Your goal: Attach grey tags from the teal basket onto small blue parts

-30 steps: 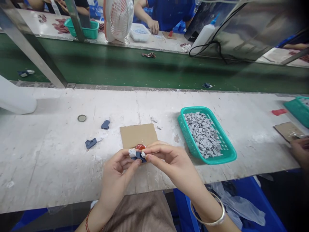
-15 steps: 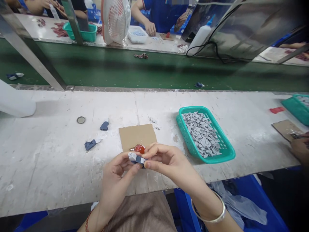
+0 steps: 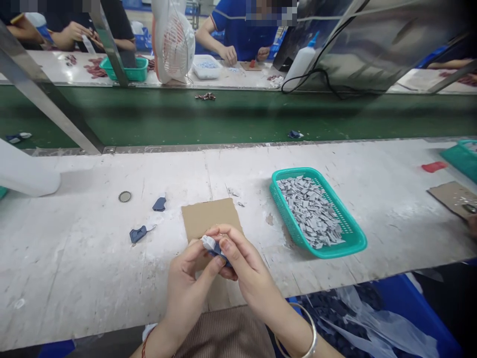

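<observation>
Between both my hands is a small dark-blue and light-grey plastic piece [image 3: 209, 243], held above the near edge of the bench. My left hand [image 3: 190, 278] grips it from the left with thumb and fingers. On its other side my right hand [image 3: 246, 263] closes round it, the thumb pressed on top, so much of the piece is covered. Just beyond my fingers lies a brown cardboard square [image 3: 210, 216], partly hidden by them. Two similar dark-blue pieces, one [image 3: 159, 204] farther off and one [image 3: 138, 234] nearer, rest to the left.
A green basket [image 3: 354, 243] of grey chips stands right of my hands. A bottle cap [image 3: 124, 196] and a white container [image 3: 30, 169] are on the left. Beyond the bench runs a green belt [image 3: 156, 117] with scattered pieces. Co-workers sit across, near a fan [image 3: 173, 44].
My right hand has turned and closed further over the piece, its thumb now on top. Both hands now cover the red glossy blob on the cardboard. The view has shifted slightly.
</observation>
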A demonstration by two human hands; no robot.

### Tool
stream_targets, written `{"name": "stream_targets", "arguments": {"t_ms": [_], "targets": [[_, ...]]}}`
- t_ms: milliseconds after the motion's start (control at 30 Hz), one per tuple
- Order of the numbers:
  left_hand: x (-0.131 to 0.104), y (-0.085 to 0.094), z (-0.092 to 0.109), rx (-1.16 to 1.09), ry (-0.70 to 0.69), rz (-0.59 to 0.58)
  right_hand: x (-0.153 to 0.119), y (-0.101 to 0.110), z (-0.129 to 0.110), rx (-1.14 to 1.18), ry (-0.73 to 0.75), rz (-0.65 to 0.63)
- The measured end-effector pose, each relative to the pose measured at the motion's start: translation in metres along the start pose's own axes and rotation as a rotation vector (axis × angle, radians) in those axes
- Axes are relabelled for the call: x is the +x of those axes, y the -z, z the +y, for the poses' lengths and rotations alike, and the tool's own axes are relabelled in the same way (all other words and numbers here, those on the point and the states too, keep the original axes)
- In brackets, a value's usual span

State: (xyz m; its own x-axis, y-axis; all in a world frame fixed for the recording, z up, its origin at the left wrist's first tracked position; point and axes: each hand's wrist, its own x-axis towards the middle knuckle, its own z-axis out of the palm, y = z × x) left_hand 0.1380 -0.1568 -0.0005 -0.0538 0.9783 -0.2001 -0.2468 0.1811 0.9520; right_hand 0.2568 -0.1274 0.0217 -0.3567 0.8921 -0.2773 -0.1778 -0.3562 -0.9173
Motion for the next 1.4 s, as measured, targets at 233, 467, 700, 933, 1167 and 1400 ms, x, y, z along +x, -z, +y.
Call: {"name": "stream_targets", "arguments": {"t_ms": [233, 467, 700, 933, 1167, 1400], "targets": [[0.005, -0.012, 0.001, 0.015, 0.046, -0.017, -0.005, 0.013, 0.003, -0.008, -0.048, -0.049], [0.018, 0.000, 0.001, 0.032, 0.079, 0.134, -0.010, 0.078, -0.024, -0.480, 0.094, 0.057], [0.067, 0.022, 0.030, 0.261, -0.133, 0.277, 0.020, 0.184, -0.058, -1.452, 0.155, 0.636], [0.177, 0.051, 0.052, 0.763, -0.193, 0.194, 0.035, 0.196, -0.053, -1.568, 0.136, 0.577], [0.273, 0.057, 0.071, 1.137, -0.277, 0.338, 0.026, 0.196, -0.058, -1.329, 0.293, 0.566], [0.317, 0.053, 0.064, 1.340, -0.320, 0.332, -0.014, 0.140, -0.021, -0.858, 0.462, 0.330]]}}
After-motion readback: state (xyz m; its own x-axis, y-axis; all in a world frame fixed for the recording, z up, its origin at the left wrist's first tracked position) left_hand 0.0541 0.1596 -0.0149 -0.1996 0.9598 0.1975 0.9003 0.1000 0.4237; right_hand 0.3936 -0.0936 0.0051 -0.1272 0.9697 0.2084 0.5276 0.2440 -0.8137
